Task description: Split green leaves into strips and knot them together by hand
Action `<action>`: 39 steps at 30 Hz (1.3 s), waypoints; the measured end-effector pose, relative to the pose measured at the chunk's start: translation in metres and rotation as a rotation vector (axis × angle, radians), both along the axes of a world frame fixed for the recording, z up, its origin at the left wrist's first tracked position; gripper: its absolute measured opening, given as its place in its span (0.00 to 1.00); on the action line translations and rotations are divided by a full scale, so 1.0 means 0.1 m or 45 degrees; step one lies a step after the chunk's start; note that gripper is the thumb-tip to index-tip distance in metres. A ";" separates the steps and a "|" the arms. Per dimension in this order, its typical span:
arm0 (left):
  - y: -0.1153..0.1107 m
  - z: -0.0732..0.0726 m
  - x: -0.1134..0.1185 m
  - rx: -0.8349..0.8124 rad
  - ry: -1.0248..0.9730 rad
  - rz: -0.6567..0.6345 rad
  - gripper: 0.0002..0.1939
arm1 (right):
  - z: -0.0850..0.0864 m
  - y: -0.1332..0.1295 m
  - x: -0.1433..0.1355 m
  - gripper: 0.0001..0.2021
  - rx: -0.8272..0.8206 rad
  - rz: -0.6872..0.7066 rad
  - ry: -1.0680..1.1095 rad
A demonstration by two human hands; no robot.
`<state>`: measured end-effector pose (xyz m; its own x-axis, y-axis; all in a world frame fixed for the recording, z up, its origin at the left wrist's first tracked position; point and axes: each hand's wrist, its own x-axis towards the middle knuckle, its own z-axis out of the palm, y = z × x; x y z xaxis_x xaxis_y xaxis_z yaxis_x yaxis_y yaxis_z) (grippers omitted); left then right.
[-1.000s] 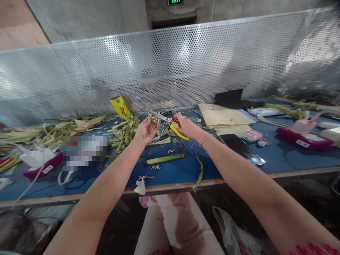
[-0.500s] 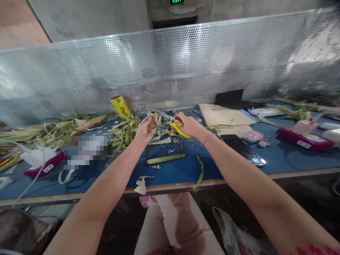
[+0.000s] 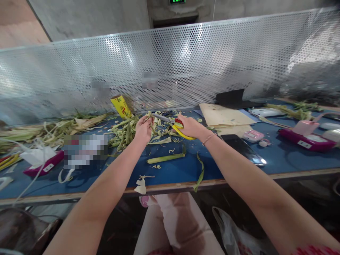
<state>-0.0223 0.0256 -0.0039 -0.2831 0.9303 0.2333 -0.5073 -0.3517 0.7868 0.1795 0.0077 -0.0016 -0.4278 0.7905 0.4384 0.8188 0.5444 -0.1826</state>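
My left hand point(image 3: 143, 128) is closed around a pale green strip of corn husk point(image 3: 152, 128), its curled end poking up past the fingertips. In my right hand point(image 3: 190, 125) is a pair of scissors point(image 3: 162, 117) with red and yellow handles, gripped from the right. The blades point left and reach the top of the husk, by my left fingertips; whether they touch it I cannot tell. Just left of my left hand lies a heap of cut husk pieces point(image 3: 120, 136). Below my hands, a longer green husk piece point(image 3: 166, 158) rests on the blue tabletop point(image 3: 180, 173).
A yellow tube point(image 3: 121, 107) leans by the perforated metal screen point(image 3: 172, 67). Brown paper point(image 3: 225, 115), a black phone point(image 3: 243, 149) and a pink case point(image 3: 253, 136) lie right. Left are more husks point(image 3: 66, 127) and a purple power strip point(image 3: 44, 165). A curled leaf point(image 3: 200, 173) overhangs the edge.
My left hand has shifted slightly left and turned, its fingers drawn closer together on the husk. The scissors have tilted a little, handles slightly lower. The things on the table have stayed put.
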 end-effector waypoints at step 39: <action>0.06 -0.02 -0.03 0.042 -0.006 0.182 0.11 | 0.03 0.00 -0.01 0.20 -0.047 -0.016 0.013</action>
